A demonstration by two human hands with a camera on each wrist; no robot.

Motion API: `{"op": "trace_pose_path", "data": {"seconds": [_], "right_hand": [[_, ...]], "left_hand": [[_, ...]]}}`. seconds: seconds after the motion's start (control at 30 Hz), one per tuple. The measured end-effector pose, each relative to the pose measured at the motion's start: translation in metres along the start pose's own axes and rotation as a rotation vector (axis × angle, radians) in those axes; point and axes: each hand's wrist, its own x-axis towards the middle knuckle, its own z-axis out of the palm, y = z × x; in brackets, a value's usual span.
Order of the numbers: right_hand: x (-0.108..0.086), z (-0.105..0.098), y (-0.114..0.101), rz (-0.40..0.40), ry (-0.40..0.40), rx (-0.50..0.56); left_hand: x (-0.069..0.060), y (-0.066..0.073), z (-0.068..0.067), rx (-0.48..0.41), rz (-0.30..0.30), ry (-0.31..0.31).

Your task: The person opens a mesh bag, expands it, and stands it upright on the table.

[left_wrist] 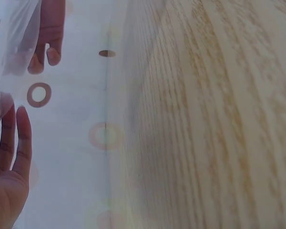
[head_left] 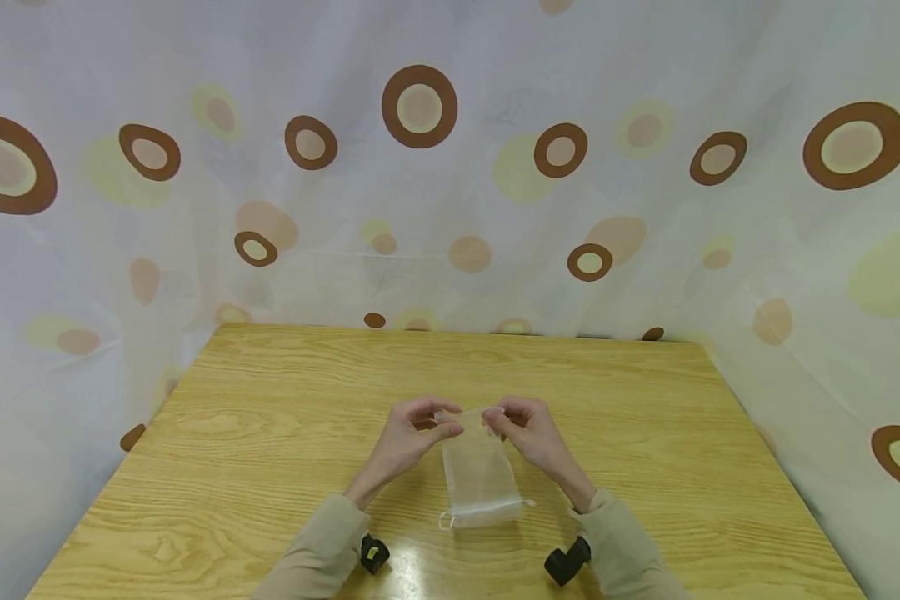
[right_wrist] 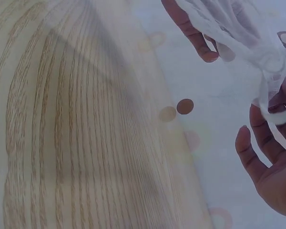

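Observation:
A sheer white drawstring bag hangs between the two hands in the head view, its drawstring end with small loops pointing down toward the person. The left hand pinches its upper left corner between thumb and fingers. At the upper right corner, the right hand pinches the fabric the same way. In the left wrist view the bag is at the upper left, above the left hand. A white cord loop of the bag dangles by the right hand in the right wrist view.
A wood-grain table lies under the hands. Behind it and at both sides hangs a pale curtain with brown rings and spots. Black devices sit at both wrists, beside beige sleeves.

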Motion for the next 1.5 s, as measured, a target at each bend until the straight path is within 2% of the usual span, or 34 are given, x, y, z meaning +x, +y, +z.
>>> {"op": "trace_pose_path", "data": {"seconds": [0.2, 0.4, 0.57, 0.77, 1.0, 1.33, 1.5], "right_hand": [[-0.0015, -0.0001, 0.0, 0.044, -0.022, 0.059], [-0.0021, 0.0012, -0.0034, 0.083, -0.017, 0.07], [-0.0017, 0.004, -0.0048, 0.058, 0.011, 0.05], [-0.0024, 0.0059, -0.0023, -0.007, 0.043, 0.025], [-0.0022, 0.0064, -0.0029, 0.0, 0.04, 0.022], [-0.002, 0.0058, -0.0001, -0.04, 0.037, 0.03], [-0.0023, 0.0045, -0.0009, -0.037, 0.025, 0.047]], "left_hand": [[0.0, -0.0012, 0.0004, -0.013, 0.025, 0.0], [0.0006, -0.0015, 0.0009, 0.003, -0.006, 0.02], [0.001, -0.0012, 0.0018, 0.019, -0.012, 0.033], [-0.0007, -0.0004, 0.0019, 0.038, -0.03, 0.001], [-0.0009, -0.0008, 0.0019, 0.033, -0.033, -0.023], [0.0008, 0.0, 0.0033, 0.066, 0.032, 0.027], [0.0009, 0.0008, 0.0022, 0.063, 0.037, 0.046]]}}
